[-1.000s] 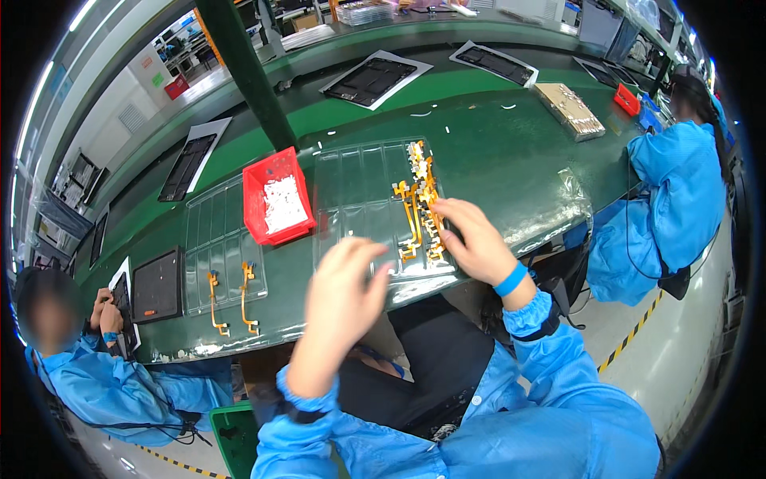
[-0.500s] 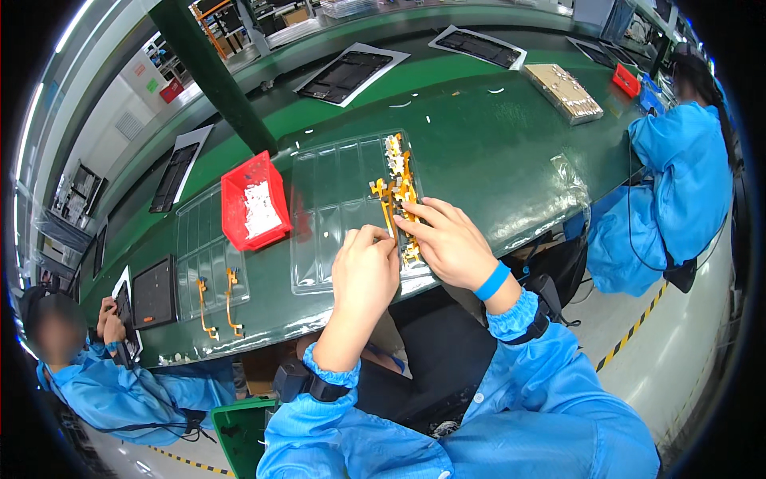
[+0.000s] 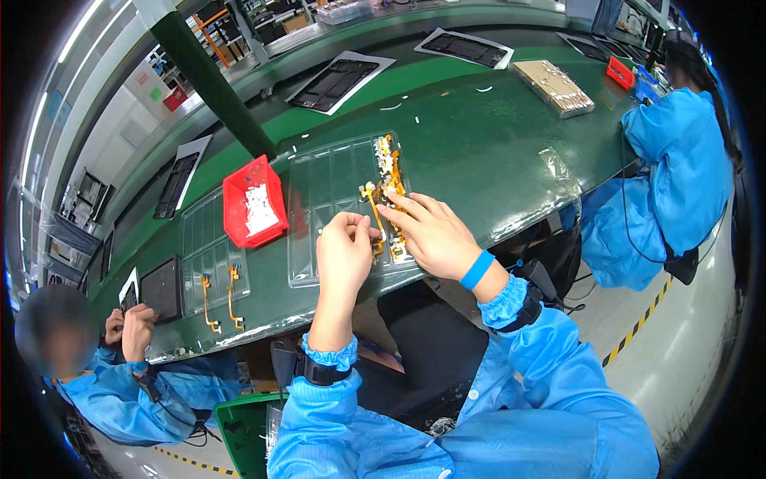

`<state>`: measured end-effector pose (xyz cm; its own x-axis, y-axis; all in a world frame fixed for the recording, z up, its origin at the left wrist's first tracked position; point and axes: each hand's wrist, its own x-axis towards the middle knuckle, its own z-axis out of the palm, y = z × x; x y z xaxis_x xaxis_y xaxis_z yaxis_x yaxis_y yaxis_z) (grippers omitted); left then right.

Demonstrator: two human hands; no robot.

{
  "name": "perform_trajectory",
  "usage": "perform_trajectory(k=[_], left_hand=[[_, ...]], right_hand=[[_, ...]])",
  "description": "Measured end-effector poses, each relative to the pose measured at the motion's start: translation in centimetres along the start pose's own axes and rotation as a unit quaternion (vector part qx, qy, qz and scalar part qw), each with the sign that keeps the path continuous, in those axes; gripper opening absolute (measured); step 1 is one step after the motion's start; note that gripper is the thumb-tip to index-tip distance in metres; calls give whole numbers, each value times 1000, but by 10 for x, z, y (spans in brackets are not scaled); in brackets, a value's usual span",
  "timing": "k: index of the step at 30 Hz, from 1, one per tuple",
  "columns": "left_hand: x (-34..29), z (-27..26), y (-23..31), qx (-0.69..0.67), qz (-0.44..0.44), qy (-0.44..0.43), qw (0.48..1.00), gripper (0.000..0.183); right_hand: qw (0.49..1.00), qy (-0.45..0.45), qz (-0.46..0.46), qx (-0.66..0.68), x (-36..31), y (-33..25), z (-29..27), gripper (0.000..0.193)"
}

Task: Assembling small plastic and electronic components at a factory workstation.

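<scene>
One bare left hand (image 3: pixel 344 247) curled at a slim orange flex cable (image 3: pixel 376 211) (grip indeterminable); bare right hand (image 3: pixel 435 238), half-open, overlay similar piled cables (image 3: pixel 389 165).

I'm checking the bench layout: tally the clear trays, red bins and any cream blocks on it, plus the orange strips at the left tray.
Clear trays: 2
Red bins: 2
Cream block: 1
Orange strips: 2
Total: 7

smock (image 3: pixel 519 423): bright blue, long-sleeved, round white button (image 3: pixel 473 394) at front | cuffs (image 3: pixel 329 351): gathered, ruffled | black straps (image 3: pixel 523 311) over both sleeves | right wrist: plain blue band (image 3: pixel 477 270) | trousers (image 3: pixel 431 327): black | hands (image 3: pixel 439 239): bare
</scene>
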<state>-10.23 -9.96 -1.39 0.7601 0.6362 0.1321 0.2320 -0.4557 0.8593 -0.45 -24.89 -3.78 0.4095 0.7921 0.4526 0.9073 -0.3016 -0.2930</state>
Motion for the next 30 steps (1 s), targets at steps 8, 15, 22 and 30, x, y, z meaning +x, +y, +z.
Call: perform_trajectory(k=[8,15,22,30], left_hand=[[0,7,-1,-161,-28,-47,985,20],[0,-8,7,-242,-28,-18,970,22],[-36,-55,14,-545,-70,11,835,21],[-133,-111,-20,-669,-30,-38,742,17]], right_hand=[[1000,12,-8,22,-3,3,1,38],[998,1,-58,-27,3,4,4,41],[994,-36,-87,-54,8,3,1,47],[941,124,61,308,-26,-66,-28,29]])
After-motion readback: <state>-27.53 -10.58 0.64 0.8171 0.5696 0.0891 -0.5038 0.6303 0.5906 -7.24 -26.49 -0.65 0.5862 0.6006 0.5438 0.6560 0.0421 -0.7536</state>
